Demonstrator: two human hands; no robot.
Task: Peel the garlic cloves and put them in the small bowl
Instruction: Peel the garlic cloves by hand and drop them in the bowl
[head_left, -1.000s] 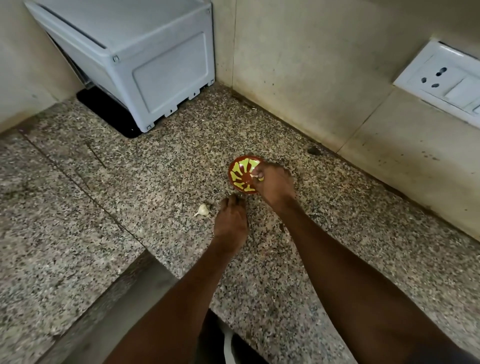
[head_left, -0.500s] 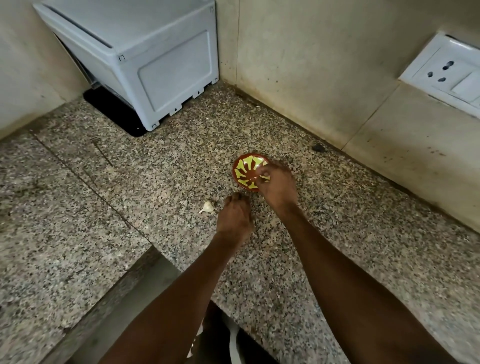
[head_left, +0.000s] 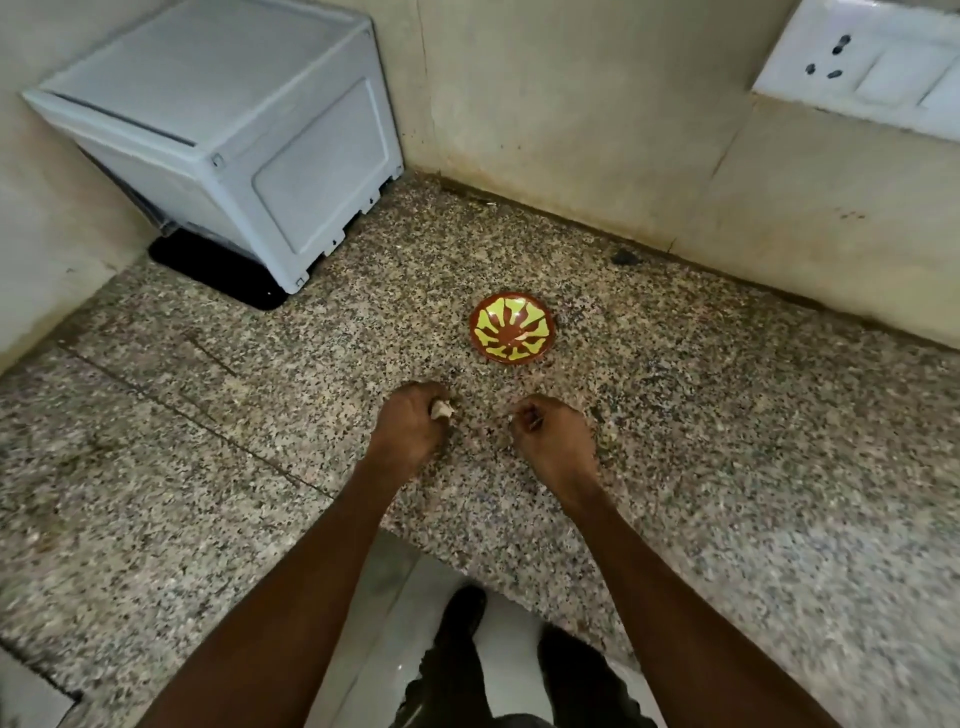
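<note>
Fingers of left hand (head_left: 410, 428) curled round garlic clove (head_left: 442, 410)

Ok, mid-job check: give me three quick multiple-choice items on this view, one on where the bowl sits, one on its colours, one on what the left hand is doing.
1. Where is the small bowl?
A. on the counter beyond both hands
B. under the right hand
C. on top of the white box

2. What colours is the bowl?
A. blue and white
B. red-brown with yellow-green patches
C. plain steel

3. What is the left hand doing?
A. lying flat and open on the counter
B. gripping the bowl's rim
C. curled round a garlic clove

Answers:
1. A, the bowl stands alone on the granite counter, apart from the left hand and the right hand.
2. B, its inside shows yellow-green shapes on red-brown.
3. C, a pale clove shows at the curled fingertips.
</note>
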